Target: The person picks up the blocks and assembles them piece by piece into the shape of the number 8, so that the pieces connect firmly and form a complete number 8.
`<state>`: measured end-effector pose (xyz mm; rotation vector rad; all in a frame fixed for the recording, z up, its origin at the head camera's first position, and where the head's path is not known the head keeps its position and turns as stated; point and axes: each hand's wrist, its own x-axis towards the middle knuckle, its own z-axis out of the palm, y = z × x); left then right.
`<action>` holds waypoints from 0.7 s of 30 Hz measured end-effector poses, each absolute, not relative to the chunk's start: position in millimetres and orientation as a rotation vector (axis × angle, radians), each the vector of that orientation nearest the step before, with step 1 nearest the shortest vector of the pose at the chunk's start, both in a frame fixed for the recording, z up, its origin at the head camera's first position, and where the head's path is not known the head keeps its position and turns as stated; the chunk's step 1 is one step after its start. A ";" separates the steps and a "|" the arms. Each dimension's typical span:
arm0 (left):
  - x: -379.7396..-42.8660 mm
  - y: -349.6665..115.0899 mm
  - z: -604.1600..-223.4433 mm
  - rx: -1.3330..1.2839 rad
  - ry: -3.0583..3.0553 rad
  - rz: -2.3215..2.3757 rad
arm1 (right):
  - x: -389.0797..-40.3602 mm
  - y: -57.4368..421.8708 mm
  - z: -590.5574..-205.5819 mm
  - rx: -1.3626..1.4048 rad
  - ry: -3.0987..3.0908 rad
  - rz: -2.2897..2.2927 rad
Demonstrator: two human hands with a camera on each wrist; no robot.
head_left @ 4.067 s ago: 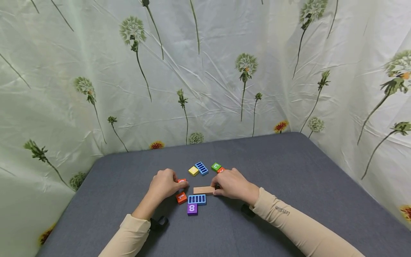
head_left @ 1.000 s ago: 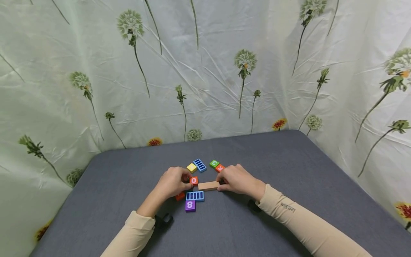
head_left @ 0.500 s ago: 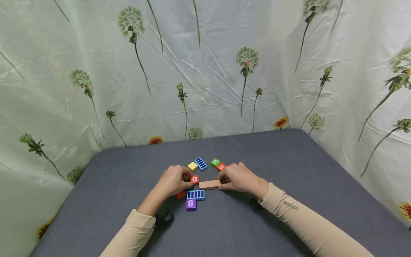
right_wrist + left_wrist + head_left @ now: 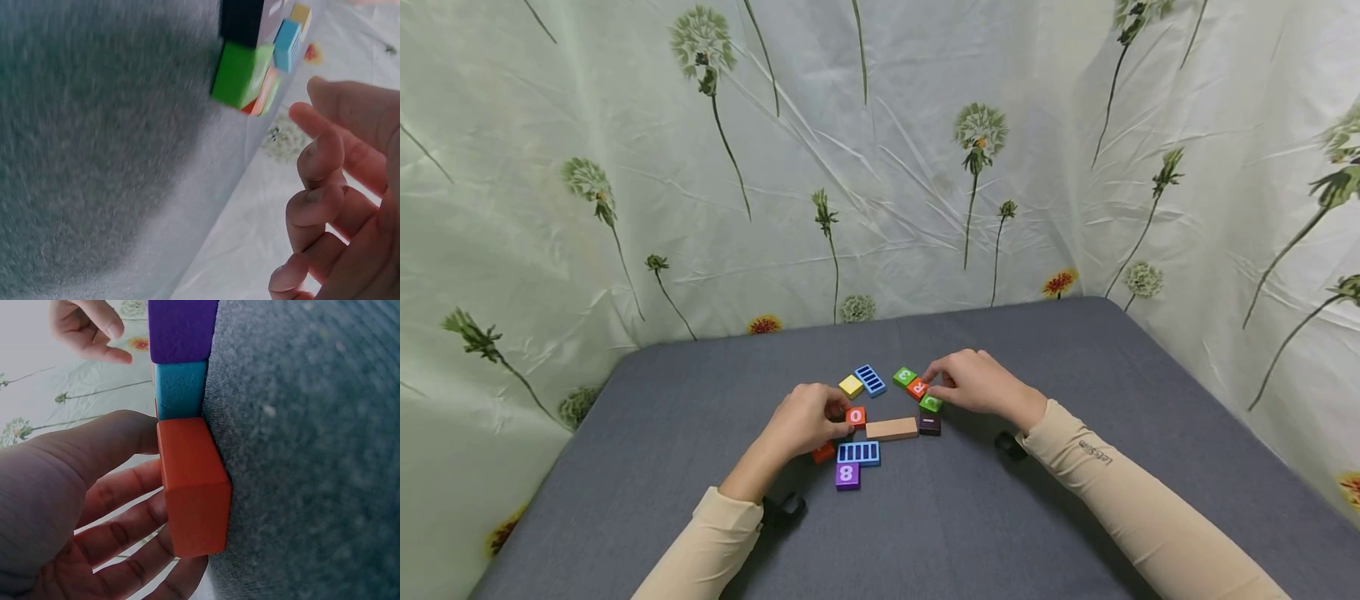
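Observation:
In the head view my left hand (image 4: 801, 422) holds a red block marked 0 (image 4: 856, 417) between thumb and fingers, against the left end of a plain wooden bar (image 4: 891, 429). A red-orange block (image 4: 197, 487) stands in front of that hand in the left wrist view. My right hand (image 4: 981, 385) hovers beside a red R block (image 4: 917, 388) and a green block (image 4: 931, 403), holding nothing. The right wrist view shows its fingers loosely bent, apart from the green block (image 4: 240, 75). A dark block (image 4: 929, 424) sits at the bar's right end.
Below the bar lie a blue slotted block (image 4: 858, 453) and a purple 8 block (image 4: 847, 476). Behind are a yellow block (image 4: 851, 386), another blue slotted block (image 4: 870, 380) and a green 3 block (image 4: 905, 377). A grey cloth-covered table (image 4: 1000, 500) meets a floral curtain (image 4: 895, 167).
My left hand has brought the red 0 block rightward to the bar's end. My right hand has left the bar's right end and moved up and right, uncovering the dark and green blocks.

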<state>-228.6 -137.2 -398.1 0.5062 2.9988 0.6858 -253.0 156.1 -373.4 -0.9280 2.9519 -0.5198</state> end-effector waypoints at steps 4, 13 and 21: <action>-228.6 -136.9 -397.5 0.501 2.997 0.680 | -262.4 157.4 -374.6 -0.938 2.942 -0.495; -230.5 -137.6 -396.5 0.503 2.994 0.688 | -275.6 149.2 -379.5 -1.034 2.969 -0.340; -234.7 -141.9 -396.8 0.509 2.981 0.673 | -276.9 144.5 -379.3 -0.977 2.984 -0.324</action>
